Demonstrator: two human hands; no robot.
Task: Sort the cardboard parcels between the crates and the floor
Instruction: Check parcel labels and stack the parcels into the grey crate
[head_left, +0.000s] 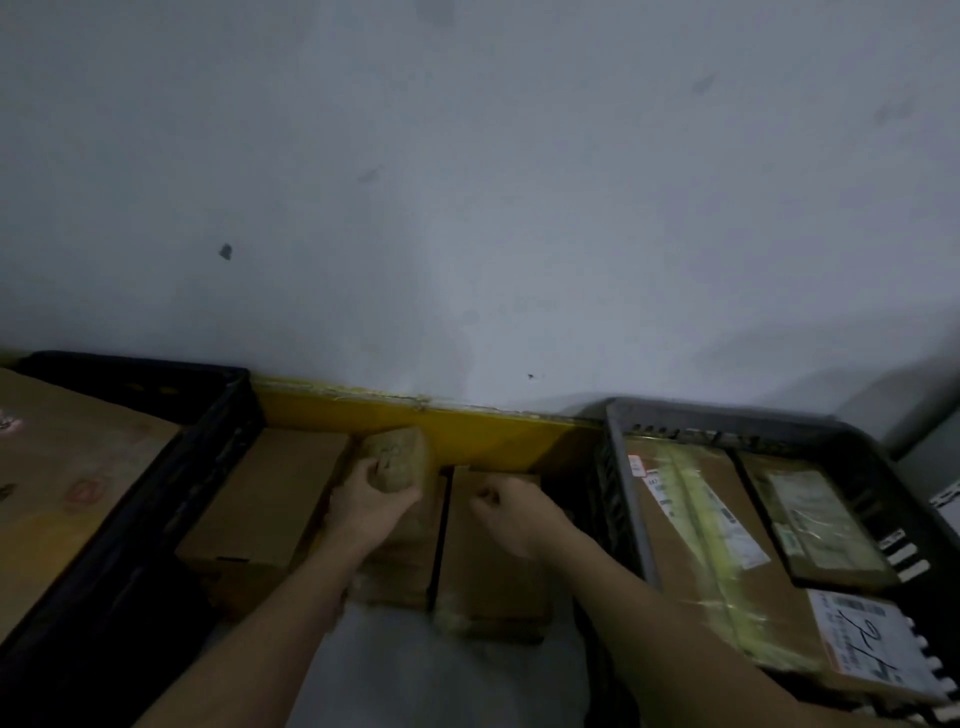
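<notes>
Grey wall (467, 182) | left hand (371, 506) – fingers grip small parcel (397, 460), upright | right hand (511, 512) – fingers curled, empty

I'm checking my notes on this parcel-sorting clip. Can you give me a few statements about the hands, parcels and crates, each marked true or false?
1. The left hand grips a small parcel. True.
2. The right hand holds a large box. False: its fingers are curled over a floor parcel and no box is seen in its grip.
3. The grey crate on the right holds parcels. True.
4. The black crate on the left is empty. False: a big cardboard box lies in it.
5. A yellow strip runs along the wall's base. True.
</notes>
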